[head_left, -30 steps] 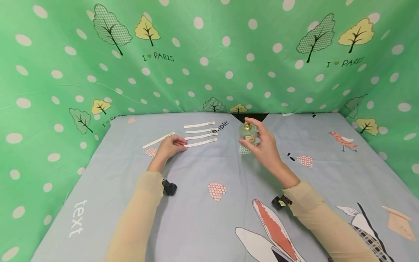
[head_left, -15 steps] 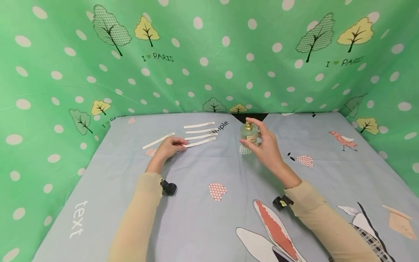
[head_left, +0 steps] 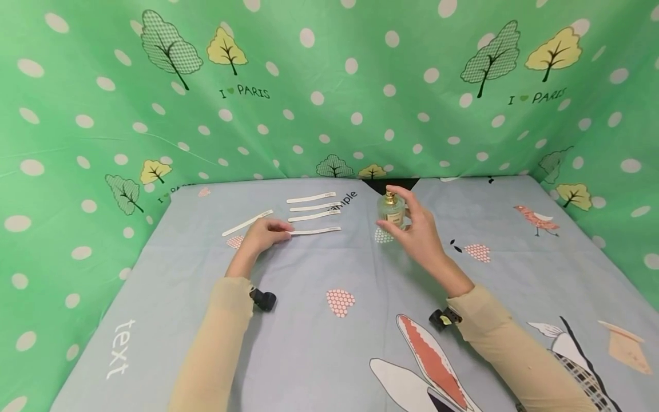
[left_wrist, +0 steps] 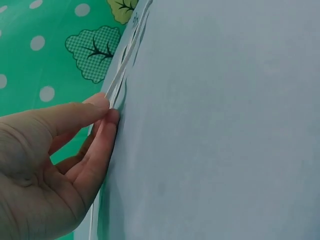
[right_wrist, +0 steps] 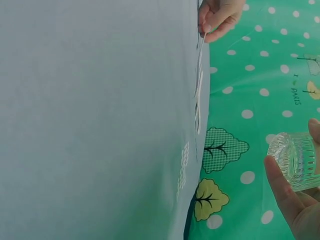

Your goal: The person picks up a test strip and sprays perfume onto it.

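Note:
My left hand point(head_left: 265, 236) pinches one end of a white perfume test strip point(head_left: 318, 231) between thumb and fingers. In the left wrist view that strip point(left_wrist: 129, 57) runs up and away from the fingertips. Three more test strips point(head_left: 312, 198) lie roughly parallel just beyond it, and a slanted one point(head_left: 242, 226) lies left of them, behind the hand. On the right, my right hand point(head_left: 423, 237) holds a clear perfume bottle point(head_left: 391, 213) with a gold neck, the index finger on its top and the thumb low on its side. The ribbed glass base point(right_wrist: 295, 160) shows in the right wrist view.
A grey-blue printed cloth point(head_left: 298, 343) covers the table. Behind and at both sides hangs a green dotted curtain point(head_left: 288, 143). Dark wrist cameras point(head_left: 264, 299) sit on both sleeves.
The left hand has drawn its test strip toward the person, widening the gap from the other three. The right hand keeps the bottle in nearly the same place.

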Demonstrator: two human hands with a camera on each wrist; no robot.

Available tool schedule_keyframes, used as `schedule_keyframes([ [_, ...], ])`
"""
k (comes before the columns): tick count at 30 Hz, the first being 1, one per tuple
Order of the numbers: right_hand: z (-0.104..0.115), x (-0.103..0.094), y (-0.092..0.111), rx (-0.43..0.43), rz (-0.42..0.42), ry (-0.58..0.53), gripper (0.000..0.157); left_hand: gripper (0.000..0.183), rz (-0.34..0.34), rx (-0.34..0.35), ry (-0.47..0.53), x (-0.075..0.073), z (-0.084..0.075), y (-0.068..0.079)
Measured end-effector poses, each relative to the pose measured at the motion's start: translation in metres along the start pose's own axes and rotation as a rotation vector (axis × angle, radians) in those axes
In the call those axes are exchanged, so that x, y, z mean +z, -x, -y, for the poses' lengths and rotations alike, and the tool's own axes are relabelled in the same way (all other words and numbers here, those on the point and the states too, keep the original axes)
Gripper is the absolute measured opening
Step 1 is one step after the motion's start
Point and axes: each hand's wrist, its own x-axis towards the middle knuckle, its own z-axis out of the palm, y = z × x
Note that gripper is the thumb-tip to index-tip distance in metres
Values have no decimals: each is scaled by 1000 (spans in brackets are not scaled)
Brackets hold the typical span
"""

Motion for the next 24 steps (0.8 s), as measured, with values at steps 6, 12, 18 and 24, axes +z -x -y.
schedule_keyframes([
  [6, 0, -1, -1, 6, 4, -11, 73, 25, -58, -7, -7, 0, -3, 2],
  [12, 1, -1, -1, 10, 3, -21, 74, 26, -119, -17, 6, -2, -11, 5],
  [18, 1, -1, -1, 13, 5, -25, 73, 25, -136, 8, 50, -3, -17, 7],
  [24, 1, -1, -2, 13, 7, -23, 73, 25, -128, 13, 108, -2, -21, 9],
])
